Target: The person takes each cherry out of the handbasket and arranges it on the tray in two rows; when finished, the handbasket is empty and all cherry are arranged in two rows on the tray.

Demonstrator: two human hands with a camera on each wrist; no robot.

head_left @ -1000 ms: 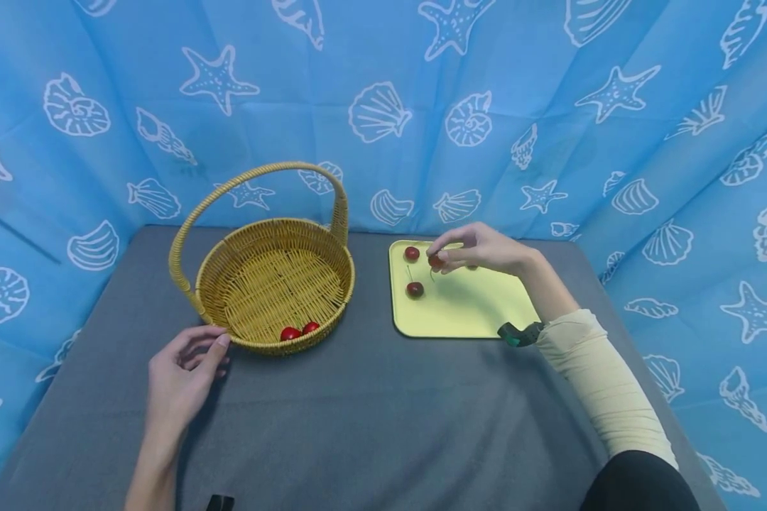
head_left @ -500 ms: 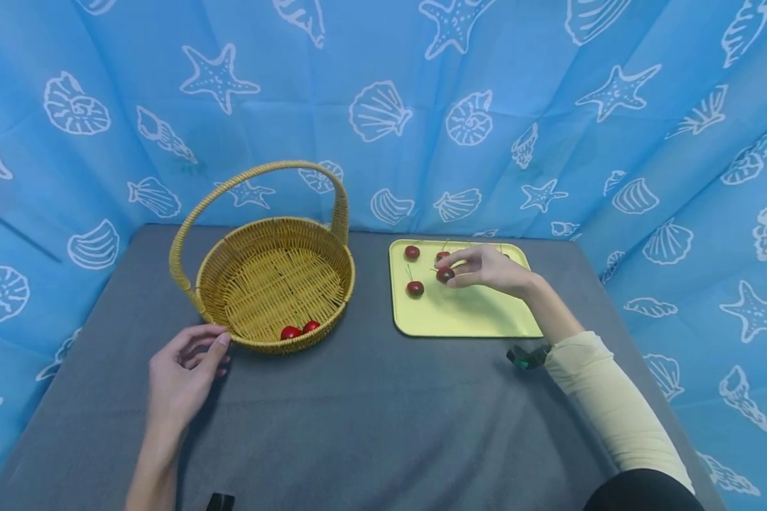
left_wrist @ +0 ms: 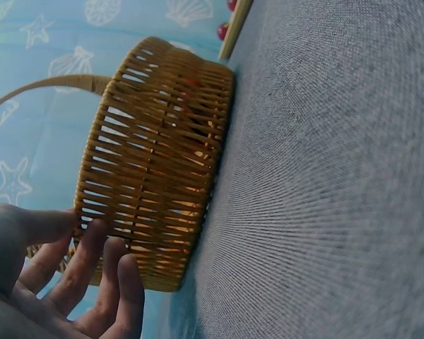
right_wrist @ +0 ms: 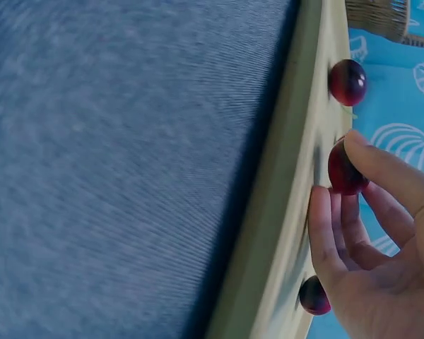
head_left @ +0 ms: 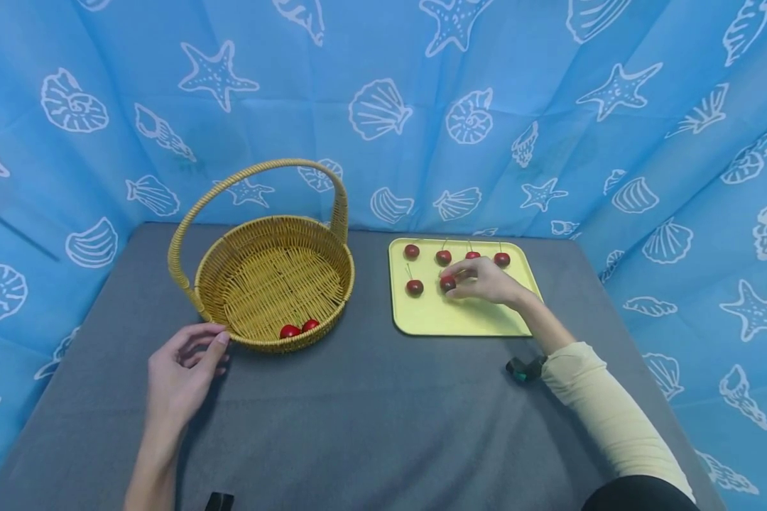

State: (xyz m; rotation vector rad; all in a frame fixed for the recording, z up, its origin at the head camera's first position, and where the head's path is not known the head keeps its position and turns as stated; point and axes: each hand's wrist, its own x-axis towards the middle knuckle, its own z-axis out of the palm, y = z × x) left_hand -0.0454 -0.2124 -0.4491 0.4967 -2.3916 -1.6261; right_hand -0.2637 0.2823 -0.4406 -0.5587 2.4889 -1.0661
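Note:
My left hand (head_left: pixel 182 372) pinches the near left rim of a round wicker basket (head_left: pixel 275 227) with a tall arched handle. In the left wrist view the thumb lies at the rim of the woven wall (left_wrist: pixel 155 155), fingers against its outside. Two red cherries (head_left: pixel 290 331) lie inside the basket at its near side. Over a yellow tray (head_left: pixel 460 319), my right hand (head_left: pixel 486 282) pinches a dark red cherry (right_wrist: pixel 346 168) between thumb and fingers. Another cherry (head_left: pixel 414 287) with its stem up sits left of that hand. A row of several cherries (head_left: pixel 444 257) runs along the tray's far side.
Grey cloth (head_left: pixel 358 419) covers the table. Behind it hangs a blue curtain (head_left: pixel 383 170) with white shell and starfish prints. A strip of the cloth separates basket and tray. A dark green device (head_left: pixel 524 369) sits by the right wrist.
My right hand has moved nearer and slightly right with the cherry, lowering it toward the middle of the tray. Cherries in the far row are now uncovered. The left hand stays at the basket rim.

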